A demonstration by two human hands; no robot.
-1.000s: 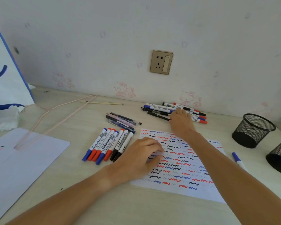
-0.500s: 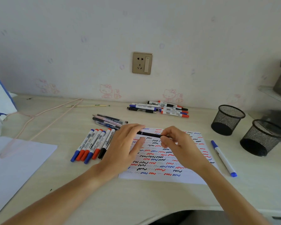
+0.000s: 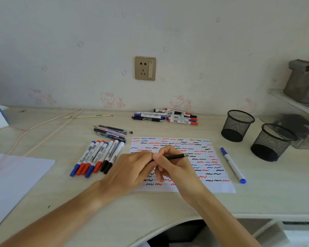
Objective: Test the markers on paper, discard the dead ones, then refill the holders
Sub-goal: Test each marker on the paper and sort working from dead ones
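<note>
Both hands meet over the test paper (image 3: 209, 182), which is covered in red, blue and black squiggles. My right hand (image 3: 175, 166) grips a thin black pen (image 3: 177, 156) whose silver end points right. My left hand (image 3: 132, 170) pinches the pen's left end, which is hidden between the fingers. A row of several capped markers (image 3: 96, 157) lies left of the paper, with a small bunch of thin pens (image 3: 111, 132) behind it. Another pile of markers (image 3: 173, 116) lies near the wall. Two black mesh holders (image 3: 237, 125) (image 3: 271, 142) stand at the right.
A single blue marker (image 3: 233, 164) lies right of the paper. A blank white sheet (image 3: 12, 179) sits at the left, with a pink cord (image 3: 48, 125) and a wooden stick (image 3: 87, 116) behind it. A shelf with a grey object (image 3: 303, 81) is at the far right.
My right hand fetched a black pen from the far pile and brought it over the paper. Both hands have moved together on it, and the pen now points right.
</note>
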